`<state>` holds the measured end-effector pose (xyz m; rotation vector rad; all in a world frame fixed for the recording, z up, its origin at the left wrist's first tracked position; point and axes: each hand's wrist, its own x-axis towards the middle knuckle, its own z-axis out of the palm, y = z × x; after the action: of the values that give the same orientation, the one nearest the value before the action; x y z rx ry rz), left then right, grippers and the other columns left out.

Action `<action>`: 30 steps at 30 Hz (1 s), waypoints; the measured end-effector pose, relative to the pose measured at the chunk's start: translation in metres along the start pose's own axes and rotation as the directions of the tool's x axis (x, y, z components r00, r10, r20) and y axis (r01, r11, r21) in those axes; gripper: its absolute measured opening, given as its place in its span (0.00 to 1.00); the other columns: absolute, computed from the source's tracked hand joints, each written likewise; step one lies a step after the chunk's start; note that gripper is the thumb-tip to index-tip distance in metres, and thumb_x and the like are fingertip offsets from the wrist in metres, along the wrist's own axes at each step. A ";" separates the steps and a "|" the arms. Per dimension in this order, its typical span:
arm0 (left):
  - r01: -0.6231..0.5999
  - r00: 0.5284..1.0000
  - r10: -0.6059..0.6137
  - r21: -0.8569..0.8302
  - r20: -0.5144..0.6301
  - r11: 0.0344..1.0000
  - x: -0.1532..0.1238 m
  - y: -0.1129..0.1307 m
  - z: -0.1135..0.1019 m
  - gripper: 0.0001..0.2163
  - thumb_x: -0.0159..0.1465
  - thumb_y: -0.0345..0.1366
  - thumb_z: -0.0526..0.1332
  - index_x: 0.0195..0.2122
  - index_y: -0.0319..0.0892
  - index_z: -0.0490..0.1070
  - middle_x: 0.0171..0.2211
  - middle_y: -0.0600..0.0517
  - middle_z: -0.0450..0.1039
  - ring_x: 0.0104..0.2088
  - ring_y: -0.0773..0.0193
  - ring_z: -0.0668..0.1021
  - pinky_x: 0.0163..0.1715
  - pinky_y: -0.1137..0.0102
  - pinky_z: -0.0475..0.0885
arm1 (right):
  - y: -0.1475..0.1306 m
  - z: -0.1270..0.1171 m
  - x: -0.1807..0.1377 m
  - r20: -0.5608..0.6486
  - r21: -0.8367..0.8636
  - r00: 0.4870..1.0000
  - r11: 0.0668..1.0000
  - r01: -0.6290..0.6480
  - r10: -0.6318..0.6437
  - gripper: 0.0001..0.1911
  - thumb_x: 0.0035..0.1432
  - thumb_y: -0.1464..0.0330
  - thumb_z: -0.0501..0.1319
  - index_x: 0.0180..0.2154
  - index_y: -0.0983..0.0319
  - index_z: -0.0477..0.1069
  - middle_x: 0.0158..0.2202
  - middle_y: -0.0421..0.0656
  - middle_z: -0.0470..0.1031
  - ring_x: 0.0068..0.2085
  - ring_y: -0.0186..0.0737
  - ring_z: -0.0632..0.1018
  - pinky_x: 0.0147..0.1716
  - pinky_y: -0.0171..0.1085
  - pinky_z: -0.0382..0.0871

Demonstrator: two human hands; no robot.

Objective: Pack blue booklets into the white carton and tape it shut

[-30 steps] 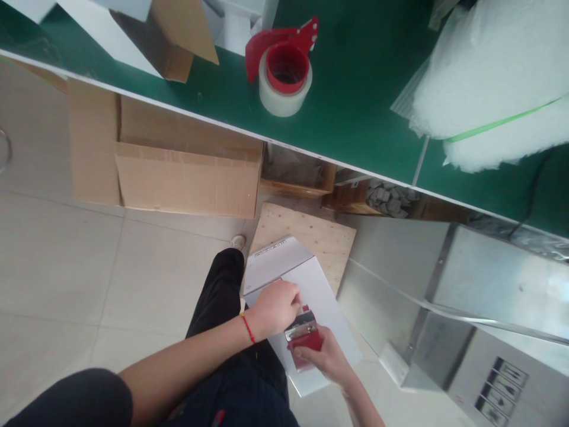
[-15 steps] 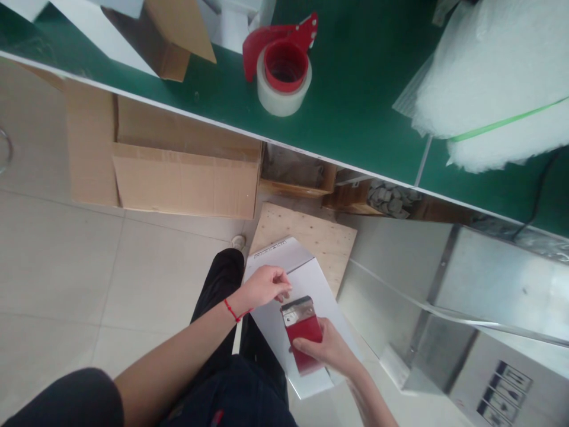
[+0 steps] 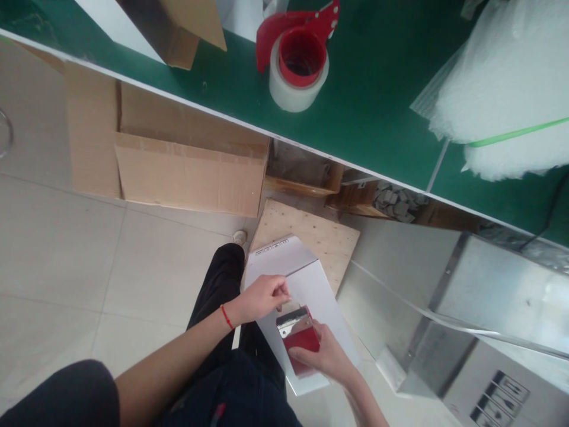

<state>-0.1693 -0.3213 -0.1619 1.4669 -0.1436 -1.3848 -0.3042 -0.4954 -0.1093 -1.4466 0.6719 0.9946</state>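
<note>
My right hand (image 3: 323,354) grips a red tape dispenser (image 3: 299,335) with a metal blade end, held over a flat white carton (image 3: 306,284) that rests on my lap and on a plywood board (image 3: 311,234). My left hand (image 3: 262,295), with a red string on its wrist, pinches at the clear tape end just above the dispenser's blade. What lies between the pinched fingers is too thin to see clearly.
A green bench (image 3: 368,101) runs across the top, carrying a second red tape dispenser with a clear roll (image 3: 299,65), an open cardboard box (image 3: 178,29) and white foam sheets (image 3: 507,89). A large brown carton (image 3: 178,172) stands under the bench. A metal cabinet (image 3: 480,332) is on the right.
My left hand lifted off the dispenser, moved left, then came back to pinch at the tape end by the blade. The right hand kept hold of the dispenser.
</note>
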 end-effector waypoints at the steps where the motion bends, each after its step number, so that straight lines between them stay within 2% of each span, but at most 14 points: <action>1: -0.006 1.000 0.006 -0.004 0.016 1.000 0.001 0.001 -0.003 0.06 0.61 0.36 0.62 0.30 0.39 0.70 0.23 0.54 0.72 0.26 0.62 0.76 0.29 0.72 0.68 | -0.001 -0.001 0.001 0.002 -0.002 1.000 1.000 -0.011 0.011 0.14 0.46 0.61 0.67 0.32 0.65 0.74 0.26 0.42 0.73 0.27 0.38 0.70 0.28 0.35 0.63; 5: -0.046 0.998 0.046 -0.002 0.030 0.999 0.008 0.006 -0.012 0.07 0.61 0.35 0.62 0.28 0.39 0.68 0.22 0.54 0.71 0.25 0.63 0.76 0.27 0.73 0.67 | -0.006 -0.003 0.003 0.013 -0.014 0.999 0.999 -0.033 0.033 0.14 0.46 0.60 0.67 0.28 0.65 0.71 0.24 0.41 0.71 0.26 0.36 0.68 0.27 0.35 0.60; 11: -0.089 0.996 0.089 -0.035 0.009 0.995 0.012 0.010 -0.019 0.10 0.62 0.39 0.62 0.28 0.39 0.66 0.24 0.55 0.69 0.25 0.64 0.76 0.27 0.73 0.69 | -0.010 -0.006 0.000 0.029 -0.019 0.999 0.999 -0.038 0.038 0.17 0.49 0.57 0.66 0.29 0.64 0.69 0.25 0.42 0.72 0.26 0.37 0.69 0.26 0.35 0.60; 17: -0.104 0.993 0.107 -0.067 0.040 0.992 0.019 0.003 -0.026 0.11 0.61 0.41 0.62 0.28 0.40 0.67 0.21 0.55 0.68 0.23 0.66 0.73 0.26 0.74 0.66 | -0.012 -0.012 -0.002 0.035 -0.065 0.999 0.997 -0.032 0.034 0.17 0.49 0.57 0.67 0.26 0.63 0.66 0.23 0.39 0.66 0.25 0.34 0.65 0.25 0.34 0.55; 22: -0.107 0.994 0.110 -0.088 0.021 0.990 0.022 -0.001 -0.015 0.12 0.60 0.43 0.62 0.28 0.40 0.66 0.21 0.56 0.68 0.23 0.67 0.71 0.27 0.73 0.65 | -0.008 -0.015 0.002 0.089 -0.038 0.996 0.999 -0.014 0.017 0.21 0.49 0.53 0.68 0.29 0.64 0.69 0.26 0.41 0.70 0.28 0.37 0.68 0.28 0.35 0.59; 25: -0.134 0.990 0.132 -0.064 -0.038 0.989 0.020 0.001 -0.002 0.15 0.57 0.46 0.65 0.26 0.40 0.65 0.20 0.58 0.64 0.24 0.68 0.66 0.26 0.73 0.59 | -0.004 -0.013 0.004 0.145 -0.014 0.989 0.999 -0.039 0.041 0.24 0.47 0.50 0.71 0.30 0.64 0.70 0.26 0.42 0.71 0.29 0.39 0.69 0.29 0.35 0.62; 30: -0.185 0.979 0.173 -0.109 -0.107 0.977 0.014 -0.004 0.008 0.15 0.59 0.47 0.62 0.25 0.41 0.62 0.19 0.59 0.58 0.22 0.69 0.60 0.25 0.72 0.54 | -0.001 -0.009 0.001 0.163 0.000 0.984 0.998 -0.069 0.068 0.24 0.49 0.50 0.69 0.29 0.63 0.67 0.25 0.40 0.68 0.27 0.36 0.66 0.28 0.35 0.57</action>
<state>-0.1729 -0.3342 -0.1722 1.3838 -0.1268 -1.1552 -0.3014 -0.5039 -0.1105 -1.3286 0.6075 1.1498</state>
